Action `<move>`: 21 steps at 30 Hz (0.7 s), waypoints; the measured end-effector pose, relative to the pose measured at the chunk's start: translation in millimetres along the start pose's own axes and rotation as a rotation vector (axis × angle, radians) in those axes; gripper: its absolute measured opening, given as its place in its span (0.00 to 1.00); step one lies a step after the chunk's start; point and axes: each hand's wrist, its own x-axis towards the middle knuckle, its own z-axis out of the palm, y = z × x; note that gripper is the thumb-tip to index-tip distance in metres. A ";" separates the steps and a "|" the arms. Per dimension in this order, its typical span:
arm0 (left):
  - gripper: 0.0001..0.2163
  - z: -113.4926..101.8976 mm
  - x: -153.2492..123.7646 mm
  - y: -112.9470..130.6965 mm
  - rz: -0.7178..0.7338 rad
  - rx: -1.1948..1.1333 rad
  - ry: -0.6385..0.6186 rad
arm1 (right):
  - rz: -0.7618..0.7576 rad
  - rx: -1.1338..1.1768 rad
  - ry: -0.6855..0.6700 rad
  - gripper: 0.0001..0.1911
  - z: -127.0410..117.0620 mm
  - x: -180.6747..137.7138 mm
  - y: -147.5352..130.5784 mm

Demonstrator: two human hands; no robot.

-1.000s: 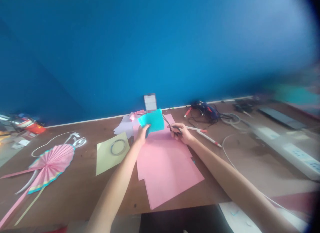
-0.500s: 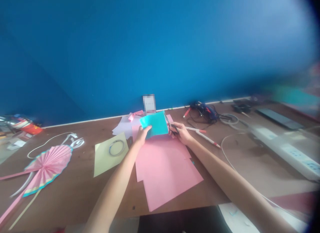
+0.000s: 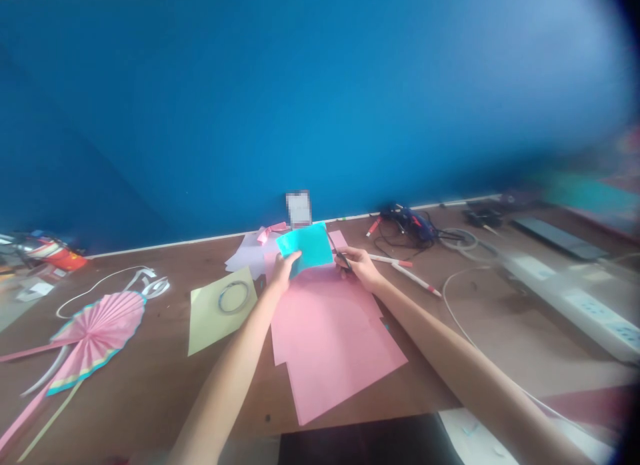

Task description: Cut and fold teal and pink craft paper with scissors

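My left hand (image 3: 284, 272) pinches the lower left corner of a turquoise paper piece (image 3: 307, 246) and holds it up over the table. My right hand (image 3: 357, 268) is closed round black scissors (image 3: 337, 252), whose blades meet the right edge of the turquoise paper. Both hands hover above a stack of pink paper sheets (image 3: 330, 338) lying on the brown table (image 3: 150, 378).
A yellow-green sheet (image 3: 210, 322) carrying a ring of tape (image 3: 234, 296) lies to the left. Farther left rests a pink pleated paper fan (image 3: 95, 332). Pens (image 3: 415, 277), tangled cables (image 3: 415, 225) and a white power strip (image 3: 585, 305) occupy the right. A blue wall (image 3: 300, 105) stands behind.
The scissors have closed in on the turquoise paper's right edge, and the paper has shifted slightly. The view has drifted a little.
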 end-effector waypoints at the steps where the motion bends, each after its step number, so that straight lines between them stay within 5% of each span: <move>1: 0.25 0.1 0.1 -0.2 -0.007 0.003 0.004 | 0.003 0.000 0.003 0.21 0.5 -0.1 -0.4; 21: 0.21 1.0 -5.2 4.0 -0.027 0.136 -0.004 | 0.031 -0.004 0.070 0.23 -0.1 2.0 2.4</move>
